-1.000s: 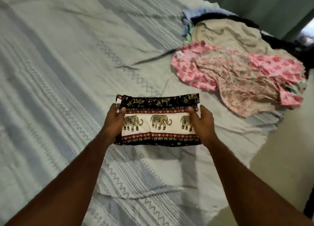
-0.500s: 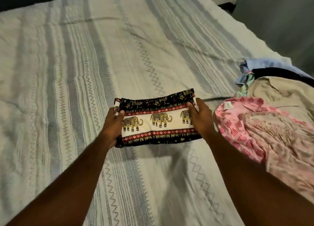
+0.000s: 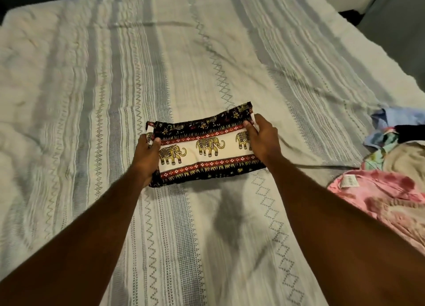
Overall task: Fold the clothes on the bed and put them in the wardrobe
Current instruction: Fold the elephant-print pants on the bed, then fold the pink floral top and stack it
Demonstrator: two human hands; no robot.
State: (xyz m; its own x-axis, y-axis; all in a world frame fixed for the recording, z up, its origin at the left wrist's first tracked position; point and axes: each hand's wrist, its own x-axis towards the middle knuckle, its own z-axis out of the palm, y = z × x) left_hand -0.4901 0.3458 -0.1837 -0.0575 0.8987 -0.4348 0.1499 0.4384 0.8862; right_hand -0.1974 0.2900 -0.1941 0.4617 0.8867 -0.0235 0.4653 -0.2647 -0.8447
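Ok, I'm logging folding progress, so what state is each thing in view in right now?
Black and cream elephant-print garment: folded into a compact rectangle, held at both ends over the bed.
Left hand: grips its left end.
Right hand: grips its right end.
Pink patterned garment: unfolded, crumpled.
Beige garment: unfolded, in the pile.
Light blue garment: unfolded, crumpled.
Grey-striped white bedspread: spread out, lightly wrinkled.

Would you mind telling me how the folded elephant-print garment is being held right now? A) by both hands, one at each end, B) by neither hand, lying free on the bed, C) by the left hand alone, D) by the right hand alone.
A: the left hand grips the left end of the elephant-print garment and the right hand grips its right end, over the bed.
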